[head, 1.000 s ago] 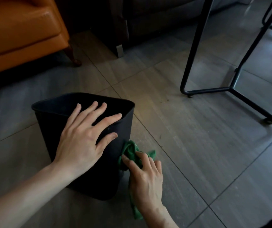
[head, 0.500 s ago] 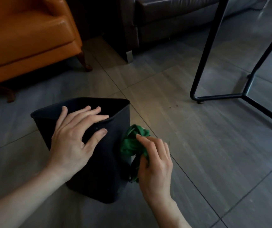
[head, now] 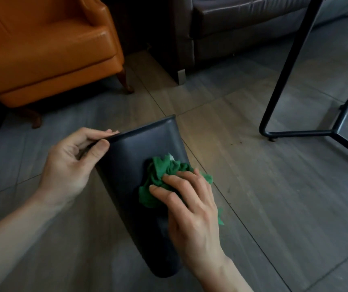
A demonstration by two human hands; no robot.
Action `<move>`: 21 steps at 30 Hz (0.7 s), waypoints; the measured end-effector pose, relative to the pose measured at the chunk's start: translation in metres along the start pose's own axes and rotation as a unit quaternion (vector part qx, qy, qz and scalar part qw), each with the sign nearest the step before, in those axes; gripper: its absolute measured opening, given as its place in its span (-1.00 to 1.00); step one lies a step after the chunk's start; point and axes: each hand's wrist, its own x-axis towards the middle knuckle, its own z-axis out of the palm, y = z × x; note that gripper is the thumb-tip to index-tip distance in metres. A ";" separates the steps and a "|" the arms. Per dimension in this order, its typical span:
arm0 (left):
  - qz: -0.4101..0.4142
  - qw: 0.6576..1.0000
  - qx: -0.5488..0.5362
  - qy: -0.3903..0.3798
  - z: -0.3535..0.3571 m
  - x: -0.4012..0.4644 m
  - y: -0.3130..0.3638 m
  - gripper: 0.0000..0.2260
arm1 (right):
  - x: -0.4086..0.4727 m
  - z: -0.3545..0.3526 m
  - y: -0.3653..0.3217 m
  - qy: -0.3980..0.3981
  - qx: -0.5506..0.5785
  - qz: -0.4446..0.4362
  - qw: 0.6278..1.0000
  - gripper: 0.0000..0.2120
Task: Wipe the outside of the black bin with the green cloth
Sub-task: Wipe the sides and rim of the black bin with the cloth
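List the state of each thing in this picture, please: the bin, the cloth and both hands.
black bin: tilted, opening turned away from the camera.
green cloth: crumpled, pressed on the bin's outer wall.
left hand: pinches the bin's rim.
right hand: holds the cloth against the bin.

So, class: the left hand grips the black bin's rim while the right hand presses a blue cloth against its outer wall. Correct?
Not quite. The head view shows the cloth is green, not blue. The rest holds: the left hand grips the black bin at its rim, and the right hand presses the cloth against the outer wall.
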 end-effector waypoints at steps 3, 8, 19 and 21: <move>-0.027 0.999 -0.038 -0.011 -0.007 0.000 -0.013 -0.85 | 0.001 0.003 -0.005 -0.058 -0.021 -0.048 0.997 -0.70; -0.011 0.998 -0.042 -0.044 -0.008 0.003 -0.024 -0.84 | -0.018 0.007 0.001 -0.152 -0.016 -0.087 0.984 -0.64; 0.094 0.957 0.264 -0.078 0.009 0.005 0.000 -0.54 | -0.041 -0.001 0.014 -0.143 -0.072 -0.107 0.981 -0.65; 0.102 0.939 0.317 -0.086 0.017 0.002 0.003 -0.41 | -0.045 -0.004 0.013 -0.146 -0.084 -0.110 0.980 -0.65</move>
